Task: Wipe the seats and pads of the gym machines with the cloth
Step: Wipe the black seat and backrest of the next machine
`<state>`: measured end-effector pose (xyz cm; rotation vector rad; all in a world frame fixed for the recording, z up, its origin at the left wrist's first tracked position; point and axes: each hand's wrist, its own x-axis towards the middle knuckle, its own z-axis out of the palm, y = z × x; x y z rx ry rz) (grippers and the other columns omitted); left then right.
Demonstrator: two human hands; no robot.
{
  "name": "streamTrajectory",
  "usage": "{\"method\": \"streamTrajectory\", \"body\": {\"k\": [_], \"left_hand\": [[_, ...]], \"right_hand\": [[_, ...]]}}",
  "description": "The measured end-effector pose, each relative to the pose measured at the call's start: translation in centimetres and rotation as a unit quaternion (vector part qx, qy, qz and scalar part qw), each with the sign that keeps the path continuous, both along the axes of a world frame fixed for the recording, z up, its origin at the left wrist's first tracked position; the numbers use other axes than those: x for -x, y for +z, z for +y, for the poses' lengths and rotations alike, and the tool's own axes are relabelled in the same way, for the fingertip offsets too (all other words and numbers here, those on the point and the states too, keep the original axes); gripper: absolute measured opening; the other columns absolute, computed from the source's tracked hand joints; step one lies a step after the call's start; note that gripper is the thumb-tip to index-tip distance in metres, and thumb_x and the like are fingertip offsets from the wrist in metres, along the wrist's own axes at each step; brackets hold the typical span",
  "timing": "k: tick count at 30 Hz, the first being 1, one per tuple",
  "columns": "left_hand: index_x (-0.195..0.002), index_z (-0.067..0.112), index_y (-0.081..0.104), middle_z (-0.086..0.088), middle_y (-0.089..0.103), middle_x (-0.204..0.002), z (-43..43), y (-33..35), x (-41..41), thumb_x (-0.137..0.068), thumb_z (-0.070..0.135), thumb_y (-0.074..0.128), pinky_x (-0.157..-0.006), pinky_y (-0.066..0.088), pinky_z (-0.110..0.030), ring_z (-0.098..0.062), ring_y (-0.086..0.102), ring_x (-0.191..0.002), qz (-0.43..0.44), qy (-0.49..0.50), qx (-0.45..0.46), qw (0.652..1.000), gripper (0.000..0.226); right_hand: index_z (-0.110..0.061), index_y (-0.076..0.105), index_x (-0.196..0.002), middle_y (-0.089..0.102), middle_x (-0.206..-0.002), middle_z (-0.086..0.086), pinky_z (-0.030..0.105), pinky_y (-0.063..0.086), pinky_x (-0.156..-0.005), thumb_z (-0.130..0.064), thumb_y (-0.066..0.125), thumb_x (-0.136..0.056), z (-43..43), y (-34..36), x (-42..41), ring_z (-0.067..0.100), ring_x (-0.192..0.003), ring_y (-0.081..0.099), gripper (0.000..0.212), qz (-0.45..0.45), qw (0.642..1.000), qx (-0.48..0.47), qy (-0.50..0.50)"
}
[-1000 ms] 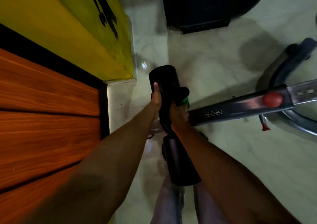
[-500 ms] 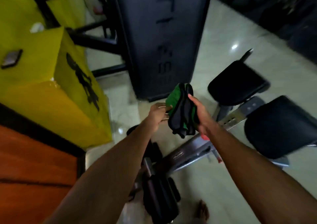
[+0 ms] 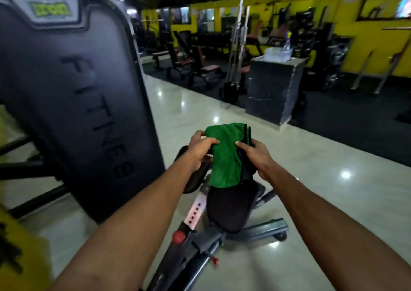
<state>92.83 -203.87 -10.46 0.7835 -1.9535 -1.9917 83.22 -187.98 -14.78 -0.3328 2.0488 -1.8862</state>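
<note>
Both side edges of the green cloth (image 3: 224,157) are grasped in front of the person, the left one pinched by the left hand (image 3: 200,150), the right one gripped by the right hand (image 3: 259,158). It is hung, seemingly just above, a black seat pad (image 3: 229,210). Blurred benches (image 3: 200,68) are seen beyond.

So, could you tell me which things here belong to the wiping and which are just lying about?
Job: green cloth, gripped by left hand and right hand; black padded seat below.
Lying about: grey square block; clear plastic tub on it; tall black machine cover.
</note>
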Motion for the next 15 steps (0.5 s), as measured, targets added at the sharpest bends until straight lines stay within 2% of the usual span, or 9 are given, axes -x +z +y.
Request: {"method": "streamTrajectory", "body": {"k": [4, 6, 8, 11, 13, 15], "left_hand": [[-0.121, 0.017, 0.052, -0.008, 0.071, -0.098, 8.3, 2.4, 6.4, -0.092, 0.006, 0.061, -0.063, 0.061, -0.038, -0.023, 0.071, -0.08, 0.019, -0.049, 0.04, 0.998, 0.032], [-0.121, 0.017, 0.052, -0.009, 0.071, -0.098, 12.4, 3.5, 9.9, -0.093, 0.005, 0.059, -0.064, 0.062, -0.042, -0.023, 0.071, -0.078, 0.03, -0.073, 0.048, 0.996, 0.031], [-0.119, 0.018, 0.05, -0.009, 0.069, -0.101, 15.9, 4.4, 13.2, -0.094, 0.003, 0.057, -0.064, 0.062, -0.044, -0.023, 0.072, -0.077, 0.037, -0.097, 0.057, 0.993, 0.03], [-0.125, 0.024, 0.046, -0.01, 0.064, -0.111, 19.5, 5.4, 17.9, -0.094, 0.003, 0.059, -0.058, 0.06, -0.039, -0.021, 0.072, -0.072, 0.052, -0.13, 0.082, 0.987, 0.04], [-0.132, 0.03, 0.044, -0.005, 0.061, -0.114, 21.4, 6.2, 21.7, -0.091, 0.008, 0.066, -0.06, 0.062, -0.041, -0.022, 0.071, -0.079, 0.058, -0.159, 0.113, 0.979, 0.051], [-0.133, 0.031, 0.049, -0.001, 0.062, -0.116, 22.8, 6.8, 25.5, -0.085, 0.023, 0.077, -0.065, 0.063, -0.043, -0.022, 0.068, -0.092, 0.049, -0.18, 0.155, 0.97, 0.056]], "right_hand": [[-0.008, 0.072, -0.112, 0.077, -0.095, 0.007, 0.034, 0.06, -0.072, -0.01, 0.057, -0.094, 9.5, 2.1, 6.5, 0.022, -0.084, 0.074, 0.024, 0.004, 0.999, -0.034, -0.041], [-0.013, 0.071, -0.114, 0.076, -0.1, 0.006, 0.035, 0.058, -0.07, -0.007, 0.054, -0.092, 14.3, 3.2, 9.9, 0.02, -0.085, 0.072, 0.028, 0.026, 0.997, -0.047, -0.055], [-0.017, 0.071, -0.117, 0.076, -0.104, 0.005, 0.04, 0.061, -0.078, -0.008, 0.055, -0.09, 18.1, 3.9, 13.2, 0.02, -0.091, 0.072, 0.033, 0.051, 0.994, -0.06, -0.074], [-0.021, 0.071, -0.118, 0.076, -0.104, 0.001, 0.045, 0.06, -0.089, -0.011, 0.057, -0.092, 22.5, 4.5, 17.8, 0.02, -0.095, 0.072, 0.032, 0.081, 0.99, -0.063, -0.102], [-0.021, 0.072, -0.117, 0.076, -0.105, -0.002, 0.045, 0.059, -0.092, -0.014, 0.06, -0.096, 25.0, 5.1, 20.8, 0.019, -0.097, 0.072, 0.025, 0.107, 0.986, -0.058, -0.118], [-0.021, 0.073, -0.116, 0.076, -0.106, -0.003, 0.042, 0.058, -0.093, -0.015, 0.061, -0.099, 26.9, 5.9, 24.0, 0.017, -0.098, 0.071, 0.022, 0.13, 0.983, -0.054, -0.121]]}}
